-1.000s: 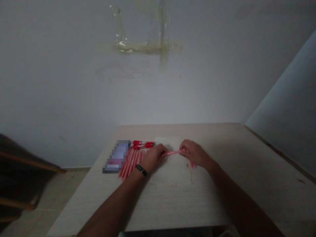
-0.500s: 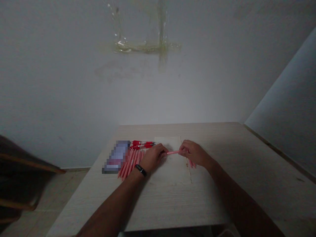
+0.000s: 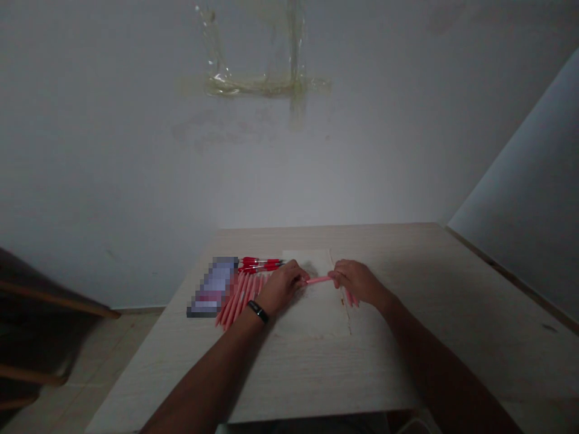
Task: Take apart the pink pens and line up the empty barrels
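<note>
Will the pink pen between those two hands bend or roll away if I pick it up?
The pink pen will probably feel stiff, because it looks straight between the left hand and the right hand. It looks thin and round, so it would likely roll if pushed across the paper sheet. It's slim and looks like plastic, so it's probably light.

Pink pen [image 3: 319, 279], held level (ends hidden)

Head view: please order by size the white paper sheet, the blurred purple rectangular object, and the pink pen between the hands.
Largest to smallest: white paper sheet, blurred purple rectangular object, pink pen, ends hidden.
</note>
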A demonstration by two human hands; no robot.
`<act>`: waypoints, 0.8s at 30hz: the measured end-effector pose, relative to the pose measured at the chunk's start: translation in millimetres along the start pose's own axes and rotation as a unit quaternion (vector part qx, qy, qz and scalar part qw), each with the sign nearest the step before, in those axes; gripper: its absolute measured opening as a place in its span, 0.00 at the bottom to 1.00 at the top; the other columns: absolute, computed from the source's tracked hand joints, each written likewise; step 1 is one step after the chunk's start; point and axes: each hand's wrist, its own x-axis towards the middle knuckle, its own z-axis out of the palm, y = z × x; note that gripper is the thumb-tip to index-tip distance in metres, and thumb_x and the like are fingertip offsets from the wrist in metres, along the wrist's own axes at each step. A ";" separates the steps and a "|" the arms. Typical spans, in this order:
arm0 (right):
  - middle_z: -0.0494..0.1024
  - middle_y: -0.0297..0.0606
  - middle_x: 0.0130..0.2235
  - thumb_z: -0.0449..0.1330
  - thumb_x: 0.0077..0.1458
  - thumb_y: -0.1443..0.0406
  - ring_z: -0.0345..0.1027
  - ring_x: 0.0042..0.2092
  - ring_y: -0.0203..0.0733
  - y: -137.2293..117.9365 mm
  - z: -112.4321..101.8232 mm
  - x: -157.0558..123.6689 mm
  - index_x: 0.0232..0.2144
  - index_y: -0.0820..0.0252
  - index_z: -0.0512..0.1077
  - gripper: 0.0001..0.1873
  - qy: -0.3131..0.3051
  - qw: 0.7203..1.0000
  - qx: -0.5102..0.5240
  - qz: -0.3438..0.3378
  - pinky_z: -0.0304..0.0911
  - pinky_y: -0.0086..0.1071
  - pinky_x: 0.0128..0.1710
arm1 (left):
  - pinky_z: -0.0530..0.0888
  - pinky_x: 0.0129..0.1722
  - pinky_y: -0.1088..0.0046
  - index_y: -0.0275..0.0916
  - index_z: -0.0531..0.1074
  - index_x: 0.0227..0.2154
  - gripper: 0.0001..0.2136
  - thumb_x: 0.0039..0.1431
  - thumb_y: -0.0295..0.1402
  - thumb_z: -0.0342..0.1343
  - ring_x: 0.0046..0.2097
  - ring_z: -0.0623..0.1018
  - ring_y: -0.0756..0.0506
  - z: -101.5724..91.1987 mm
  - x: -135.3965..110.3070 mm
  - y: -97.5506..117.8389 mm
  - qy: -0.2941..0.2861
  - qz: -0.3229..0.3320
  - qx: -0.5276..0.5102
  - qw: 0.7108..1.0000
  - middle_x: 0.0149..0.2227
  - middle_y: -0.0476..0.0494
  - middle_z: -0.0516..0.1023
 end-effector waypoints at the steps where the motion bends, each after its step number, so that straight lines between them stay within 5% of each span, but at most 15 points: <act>1: 0.70 0.34 0.25 0.48 0.67 0.57 0.66 0.25 0.34 -0.7 -0.1 -0.6 0.25 0.60 0.73 0.23 0.010 1.000 0.007 -0.001 0.59 0.28 0.30 | 0.67 0.37 0.73 0.38 0.76 0.35 0.04 0.62 0.30 0.56 0.38 0.73 0.46 0.0 0.2 -0.2 0.003 0.002 -0.002 1.000 0.36 0.43 0.73; 5: 0.71 0.31 0.27 0.55 0.64 0.56 0.64 0.23 0.33 -2.6 -0.9 -2.2 0.32 0.59 0.71 0.14 0.044 0.998 0.034 0.006 0.57 0.27 0.27 | 0.67 0.39 0.72 0.38 0.76 0.37 0.05 0.62 0.29 0.55 0.39 0.73 0.46 0.2 0.7 -1.9 0.016 0.001 -0.004 1.000 0.37 0.43 0.73; 12: 0.69 0.33 0.28 0.54 0.65 0.63 0.64 0.32 0.36 0.5 -1.7 3.2 0.25 0.60 0.69 0.16 0.063 0.995 -0.032 -0.069 0.55 0.29 0.34 | 0.67 0.40 0.71 0.39 0.77 0.39 0.07 0.62 0.30 0.54 0.39 0.73 0.46 0.3 0.4 0.4 -0.003 -0.022 -0.017 1.000 0.36 0.44 0.73; 16: 0.71 0.34 0.30 0.57 0.63 0.63 0.65 0.33 0.36 0.1 -3.6 3.1 0.27 0.60 0.71 0.12 0.107 0.993 0.026 -0.052 0.57 0.29 0.35 | 0.67 0.38 0.72 0.39 0.77 0.44 0.10 0.62 0.33 0.56 0.38 0.72 0.46 -2.3 1.5 6.3 -0.009 -0.016 -0.028 0.999 0.36 0.44 0.74; 24: 0.76 0.36 0.34 0.59 0.60 0.60 0.69 0.35 0.39 -4.3 -4.6 2.3 0.36 0.58 0.76 0.09 0.155 0.977 0.143 -0.026 0.62 0.31 0.37 | 0.64 0.32 0.74 0.37 0.77 0.36 0.08 0.58 0.36 0.60 0.32 0.71 0.48 -4.0 1.0 15.6 -0.034 -0.044 -0.058 0.997 0.30 0.47 0.74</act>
